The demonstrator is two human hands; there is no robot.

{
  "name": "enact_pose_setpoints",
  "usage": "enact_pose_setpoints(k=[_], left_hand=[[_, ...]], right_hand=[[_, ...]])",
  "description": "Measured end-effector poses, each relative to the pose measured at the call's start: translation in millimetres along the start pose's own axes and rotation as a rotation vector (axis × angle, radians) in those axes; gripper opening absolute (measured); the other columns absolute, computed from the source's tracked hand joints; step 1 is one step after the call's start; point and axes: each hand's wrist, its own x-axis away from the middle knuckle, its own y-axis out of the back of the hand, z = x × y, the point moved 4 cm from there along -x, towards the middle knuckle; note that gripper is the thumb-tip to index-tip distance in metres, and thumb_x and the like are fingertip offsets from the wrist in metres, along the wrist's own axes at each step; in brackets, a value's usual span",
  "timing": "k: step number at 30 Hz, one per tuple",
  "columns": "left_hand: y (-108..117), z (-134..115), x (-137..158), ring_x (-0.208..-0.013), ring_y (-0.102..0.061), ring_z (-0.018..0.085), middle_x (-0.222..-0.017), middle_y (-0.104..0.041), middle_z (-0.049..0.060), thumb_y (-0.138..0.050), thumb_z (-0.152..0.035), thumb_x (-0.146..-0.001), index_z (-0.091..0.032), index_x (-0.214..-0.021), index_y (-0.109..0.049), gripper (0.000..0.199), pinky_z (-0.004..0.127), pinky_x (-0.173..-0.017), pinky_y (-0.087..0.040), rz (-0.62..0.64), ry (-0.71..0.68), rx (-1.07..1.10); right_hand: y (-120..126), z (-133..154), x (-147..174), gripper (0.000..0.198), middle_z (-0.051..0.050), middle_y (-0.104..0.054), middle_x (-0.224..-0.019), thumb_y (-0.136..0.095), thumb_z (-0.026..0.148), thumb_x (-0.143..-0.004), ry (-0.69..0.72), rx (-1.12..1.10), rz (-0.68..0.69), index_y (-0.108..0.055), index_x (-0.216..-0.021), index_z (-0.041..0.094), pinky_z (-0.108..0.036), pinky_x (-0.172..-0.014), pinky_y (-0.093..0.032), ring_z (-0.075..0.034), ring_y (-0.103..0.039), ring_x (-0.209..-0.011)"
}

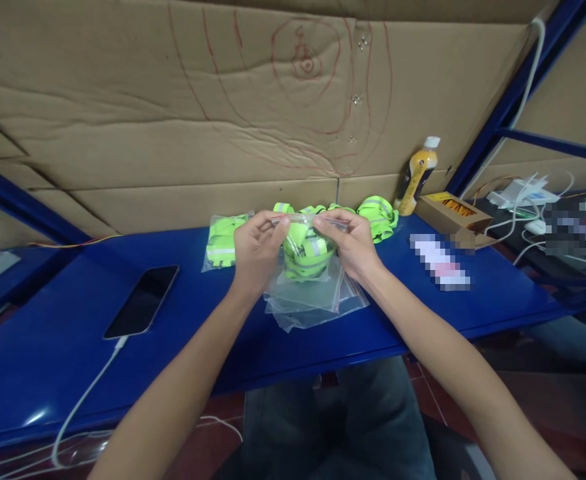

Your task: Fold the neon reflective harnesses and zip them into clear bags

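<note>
Between my hands hangs a clear zip bag [300,230] with a rolled neon-yellow reflective strap [309,260] showing in it. My left hand [260,243] pinches the left end of the bag's top edge. At the right end of that edge, the thumb and fingers of my right hand [351,240] are closed on it. Flat clear bags [317,307] lie loosely stacked on the blue table just below. A bagged yellow strap [221,243] rests left of my left hand. More rolled yellow straps [380,217] sit behind my right hand, partly hidden by it.
On the left of the blue table [193,313] lies a phone [143,303] with a white cable [90,380]. A yellow bottle [417,177] and an open cardboard box [455,217] stand at the back right. Cardboard panels [123,133] rise behind, between blue metal posts.
</note>
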Motion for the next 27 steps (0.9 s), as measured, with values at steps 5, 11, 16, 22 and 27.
enact_pose_setpoints(k=[5,11,16,22,27], left_hand=[[0,-4,1,-0.073,-0.075,0.017,-0.082,-0.080,0.005,-0.092,-0.051,-0.085,-0.019,-0.086,-0.077,0.035,0.028,-0.074,-0.061,-0.046,-0.104,-0.109],[-11,-12,4,-0.077,-0.076,0.017,-0.085,-0.080,0.005,-0.090,-0.046,-0.088,-0.020,-0.090,-0.081,0.028,0.029,-0.079,-0.063,0.039,-0.117,-0.116],[-10,-12,5,-0.081,-0.077,0.019,-0.086,-0.080,0.005,-0.091,-0.046,-0.087,-0.020,-0.091,-0.081,0.029,0.031,-0.081,-0.064,0.009,-0.153,-0.158],[-12,-12,8,-0.087,-0.078,0.018,-0.093,-0.083,0.006,-0.092,-0.035,-0.086,-0.020,-0.094,-0.082,0.019,0.028,-0.081,-0.063,0.058,-0.136,-0.145],[-10,-9,6,-0.084,-0.076,0.018,-0.090,-0.082,0.005,-0.092,-0.030,-0.085,-0.021,-0.091,-0.084,0.014,0.029,-0.079,-0.061,0.085,-0.143,-0.154]], right_hand=[[7,17,-9,0.036,-0.002,-0.080,-0.086,-0.098,0.055,-0.072,0.186,0.374,0.149,-0.084,-0.083,0.023,-0.033,-0.076,-0.048,-0.017,-0.064,-0.078],[4,29,-9,0.037,-0.002,-0.074,-0.075,-0.086,0.054,-0.089,0.351,0.510,0.297,-0.080,-0.079,0.020,-0.032,-0.067,-0.039,-0.014,-0.056,-0.069],[-1,29,-3,0.028,-0.002,-0.072,-0.079,-0.077,0.043,-0.097,0.434,0.582,0.289,-0.076,-0.083,0.020,-0.033,-0.072,-0.042,-0.015,-0.056,-0.073],[-3,30,-2,0.017,-0.001,-0.071,-0.078,-0.072,0.030,-0.098,0.449,0.636,0.345,-0.077,-0.086,0.020,-0.032,-0.071,-0.040,-0.015,-0.054,-0.072],[-4,29,0,0.016,-0.001,-0.074,-0.079,-0.073,0.032,-0.095,0.463,0.654,0.311,-0.078,-0.085,0.021,-0.033,-0.072,-0.042,-0.016,-0.056,-0.073]])
